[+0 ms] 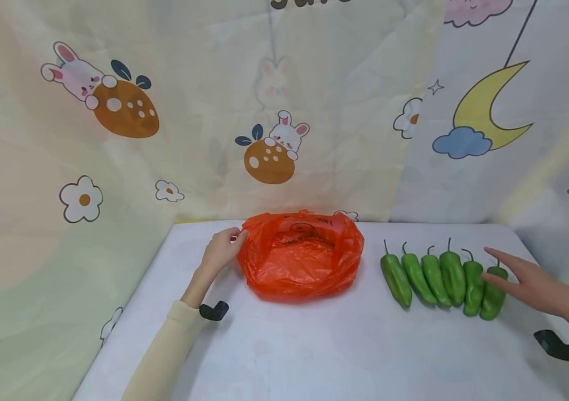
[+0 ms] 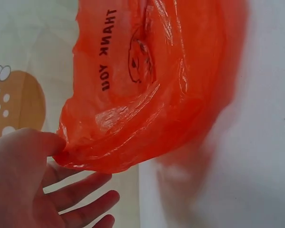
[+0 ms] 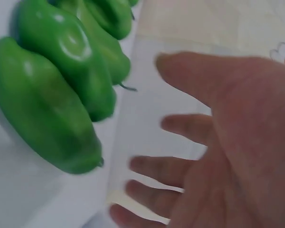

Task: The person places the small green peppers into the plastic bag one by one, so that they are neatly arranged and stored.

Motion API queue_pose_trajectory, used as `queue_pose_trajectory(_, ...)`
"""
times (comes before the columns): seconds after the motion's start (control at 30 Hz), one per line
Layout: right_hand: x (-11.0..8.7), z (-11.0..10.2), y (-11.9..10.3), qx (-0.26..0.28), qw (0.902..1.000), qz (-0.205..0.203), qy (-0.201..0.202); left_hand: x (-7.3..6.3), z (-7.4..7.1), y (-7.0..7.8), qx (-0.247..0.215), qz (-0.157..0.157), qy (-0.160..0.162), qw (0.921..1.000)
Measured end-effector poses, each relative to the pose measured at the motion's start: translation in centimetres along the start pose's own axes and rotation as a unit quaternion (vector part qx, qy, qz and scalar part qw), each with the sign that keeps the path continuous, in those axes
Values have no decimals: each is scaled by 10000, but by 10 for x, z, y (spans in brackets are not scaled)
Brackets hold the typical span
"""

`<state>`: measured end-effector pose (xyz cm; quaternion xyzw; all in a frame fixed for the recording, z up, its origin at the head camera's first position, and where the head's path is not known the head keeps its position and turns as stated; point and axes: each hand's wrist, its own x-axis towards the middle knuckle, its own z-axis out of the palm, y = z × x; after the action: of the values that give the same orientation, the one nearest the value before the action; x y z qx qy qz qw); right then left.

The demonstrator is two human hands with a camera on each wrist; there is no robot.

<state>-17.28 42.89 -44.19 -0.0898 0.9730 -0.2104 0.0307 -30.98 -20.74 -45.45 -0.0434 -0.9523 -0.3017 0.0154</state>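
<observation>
A red plastic bag [image 1: 299, 262] printed with black lettering stands with its mouth open at the middle back of the table. The left hand [image 1: 225, 249] pinches the left edge of its rim between thumb and fingers; in the left wrist view the bag [image 2: 147, 95] hangs from that pinch. To the right, several green peppers [image 1: 452, 278] lie side by side in a row, stems pointing back. Over the rightmost pepper [image 1: 492, 298] hovers the right hand [image 1: 535, 284], thumb and fingers spread, holding nothing. The right wrist view shows a gap between the hand [image 3: 218, 142] and the nearest pepper [image 3: 45, 107].
The white table [image 1: 284, 351] ends at a cloth backdrop [image 1: 204, 167] with printed rabbits and flowers, which rises behind it and along both sides. Each wrist carries a black strap-like mount [image 1: 214, 311].
</observation>
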Motion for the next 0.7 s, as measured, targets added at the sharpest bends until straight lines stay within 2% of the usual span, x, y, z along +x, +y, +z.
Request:
queue_pose_trajectory(0.1, -2, -7, 4, -124, 9985, 272, -468, 1, -1, 3, -58, 124, 154, 9998)
queue_pose_trajectory(0.27, -3, -11, 8, -399, 9949, 469, -796, 1, -2, 5, -110, 78, 157, 9998)
queue_pose_trajectory(0.43, -3, -7, 10, -629, 9916, 559, -982, 0, -3, 6, -101, 97, 140, 9998)
queue_pose_trajectory(0.7, -5, 0, 13, -692, 9908, 531, -1039, 0, -2, 7, -109, 105, 117, 9998)
